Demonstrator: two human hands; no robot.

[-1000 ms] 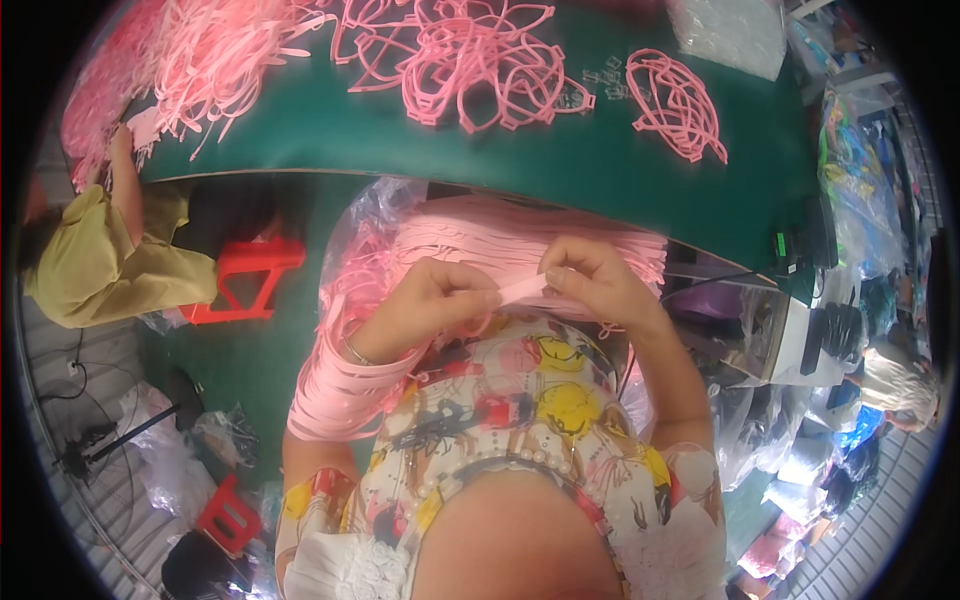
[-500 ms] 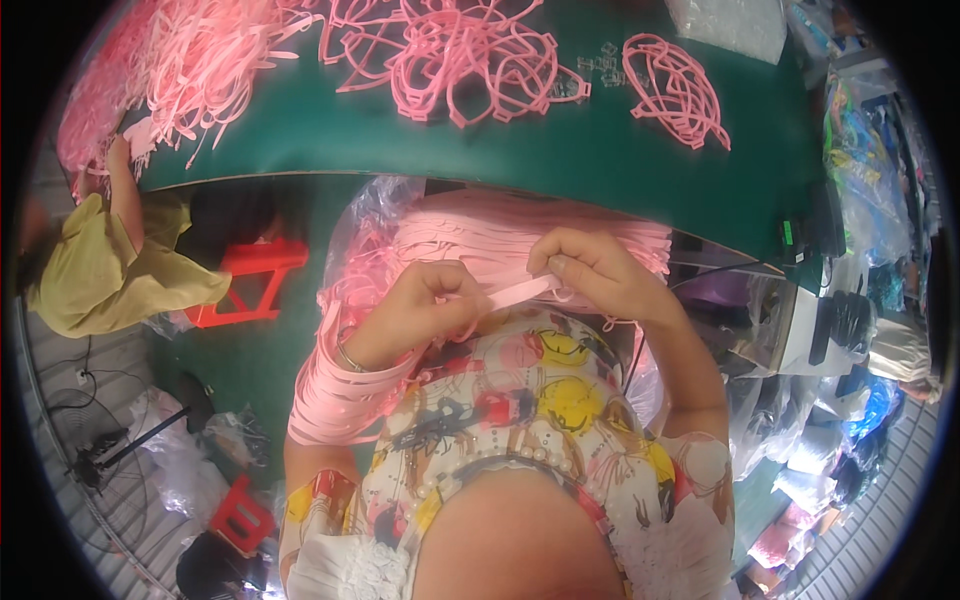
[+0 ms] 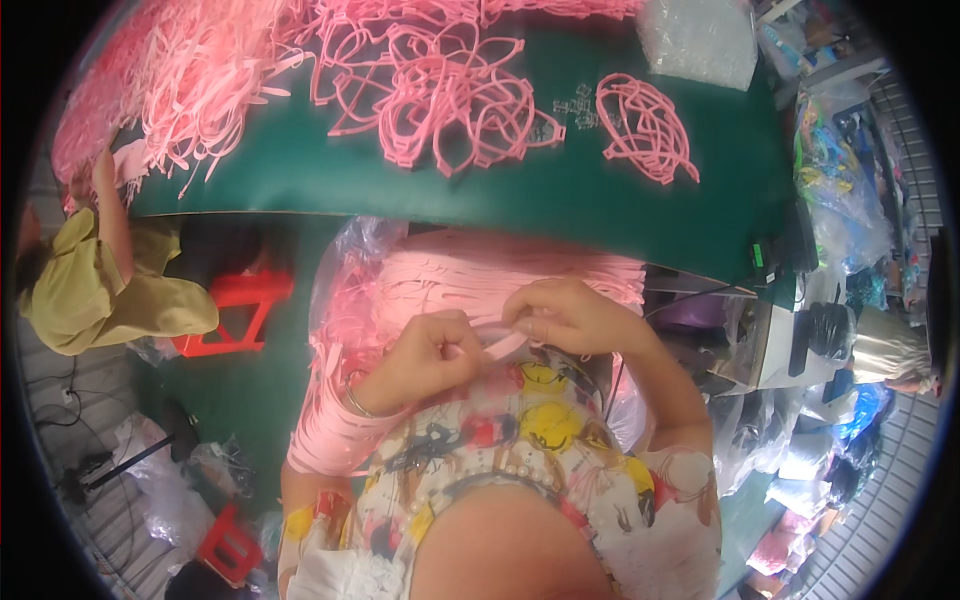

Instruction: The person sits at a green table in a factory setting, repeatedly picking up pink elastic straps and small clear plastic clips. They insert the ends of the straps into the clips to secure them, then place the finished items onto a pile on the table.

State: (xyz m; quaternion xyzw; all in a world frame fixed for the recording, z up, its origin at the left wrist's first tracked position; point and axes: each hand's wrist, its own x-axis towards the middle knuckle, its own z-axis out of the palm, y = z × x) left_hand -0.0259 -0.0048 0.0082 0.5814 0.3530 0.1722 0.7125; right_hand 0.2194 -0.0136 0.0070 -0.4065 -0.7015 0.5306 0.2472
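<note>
Pink strap [image 3: 508, 346] in a short, flat stretch spans the gap between the two hands, near the middle of the frame and just in front of the patterned top [image 3: 490, 430]. It looks light and pliable, soft enough to fold or twist with little force, and probably not fragile; whether its surface is slippery cannot be told. A pinch on the flat faces, close to either side of the exposed stretch, seems the surest hold. The left hand [image 3: 437, 352], left of centre, is curled closed around one side of it; the right hand [image 3: 565, 316], right of centre, pinches the other side between thumb and fingers. Pink loops [image 3: 335, 430] hang around the left forearm at the lower left (a handy rack, by the look of it). Beyond the hands, a stack of pink strips [image 3: 510, 275] lies below the green table [image 3: 690, 225] in the frame.
</note>
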